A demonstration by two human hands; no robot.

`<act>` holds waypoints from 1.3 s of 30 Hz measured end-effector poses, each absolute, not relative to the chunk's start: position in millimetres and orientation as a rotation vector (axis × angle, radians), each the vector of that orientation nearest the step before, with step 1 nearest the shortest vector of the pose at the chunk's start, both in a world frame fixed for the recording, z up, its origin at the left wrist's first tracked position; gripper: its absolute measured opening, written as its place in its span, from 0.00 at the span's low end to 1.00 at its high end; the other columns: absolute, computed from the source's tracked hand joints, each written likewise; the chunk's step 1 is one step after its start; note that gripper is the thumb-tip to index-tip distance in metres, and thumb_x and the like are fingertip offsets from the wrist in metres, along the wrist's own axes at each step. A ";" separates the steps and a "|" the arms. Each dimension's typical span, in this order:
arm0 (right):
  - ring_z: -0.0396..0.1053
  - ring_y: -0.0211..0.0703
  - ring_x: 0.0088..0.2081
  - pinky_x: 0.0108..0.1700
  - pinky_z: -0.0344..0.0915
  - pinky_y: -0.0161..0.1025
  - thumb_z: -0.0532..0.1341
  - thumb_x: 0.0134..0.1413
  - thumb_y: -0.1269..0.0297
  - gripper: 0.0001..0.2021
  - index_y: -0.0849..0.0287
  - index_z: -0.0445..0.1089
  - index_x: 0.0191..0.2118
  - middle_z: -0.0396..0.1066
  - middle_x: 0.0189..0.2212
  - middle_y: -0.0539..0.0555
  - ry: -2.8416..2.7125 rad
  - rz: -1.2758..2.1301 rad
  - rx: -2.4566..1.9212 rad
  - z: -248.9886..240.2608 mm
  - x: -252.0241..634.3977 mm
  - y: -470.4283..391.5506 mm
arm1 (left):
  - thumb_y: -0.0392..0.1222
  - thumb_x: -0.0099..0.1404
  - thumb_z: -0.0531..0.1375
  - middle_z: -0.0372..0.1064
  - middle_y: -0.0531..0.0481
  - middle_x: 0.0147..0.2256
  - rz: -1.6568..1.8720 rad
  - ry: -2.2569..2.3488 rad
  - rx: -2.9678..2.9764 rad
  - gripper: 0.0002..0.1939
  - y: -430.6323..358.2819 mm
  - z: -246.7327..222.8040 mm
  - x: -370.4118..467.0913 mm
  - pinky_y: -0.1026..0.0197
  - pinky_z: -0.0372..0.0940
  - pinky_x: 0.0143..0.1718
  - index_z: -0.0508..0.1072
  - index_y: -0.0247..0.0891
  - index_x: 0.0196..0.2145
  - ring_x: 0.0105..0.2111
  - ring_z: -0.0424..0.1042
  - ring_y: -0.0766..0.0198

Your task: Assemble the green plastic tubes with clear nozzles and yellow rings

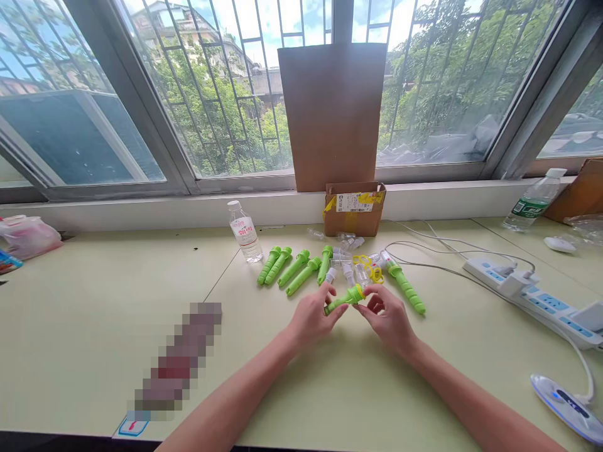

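A green twisted plastic piece [346, 298] is held just above the table, tilted, with a yellow ring [360, 291] at its right end. My left hand [315, 316] grips its left part between thumb and fingers. At the ring end, the fingers of my right hand [387, 316] pinch the yellow ring. Beyond my hands several similar green pieces [294, 269] lie on the table. Clear plastic parts [347, 271] and loose yellow rings [377, 274] are heaped behind the held piece. To the right lies a green piece with a clear top [407, 290].
A small cardboard box [353, 220] stands behind the heap. One water bottle [245, 233] is at the left, another [532, 201] at the back right. Cables run to a power strip [541, 301]; a white oval device [568, 408] lies at the front right.
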State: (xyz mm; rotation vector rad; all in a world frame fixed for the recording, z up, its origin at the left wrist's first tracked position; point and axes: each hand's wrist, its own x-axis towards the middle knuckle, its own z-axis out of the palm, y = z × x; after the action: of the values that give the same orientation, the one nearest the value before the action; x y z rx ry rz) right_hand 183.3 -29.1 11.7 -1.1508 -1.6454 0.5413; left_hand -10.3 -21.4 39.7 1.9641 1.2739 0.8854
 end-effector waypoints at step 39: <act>0.66 0.39 0.24 0.23 0.64 0.36 0.64 0.50 0.54 0.13 0.57 0.64 0.35 0.67 0.25 0.49 -1.603 0.780 -1.182 13.3 190.2 -24.4 | 0.52 0.61 0.58 0.67 0.52 0.24 0.940 1.279 1.986 0.16 -25.1 38.9 -9.2 0.65 0.55 0.26 0.76 0.36 0.36 0.23 0.59 0.68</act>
State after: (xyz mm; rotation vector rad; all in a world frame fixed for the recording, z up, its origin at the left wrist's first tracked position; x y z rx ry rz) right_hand 190.2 -24.4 13.3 -1.1824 -1.6027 0.7800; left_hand -9.2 -25.1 38.9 1.9857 1.2785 0.9404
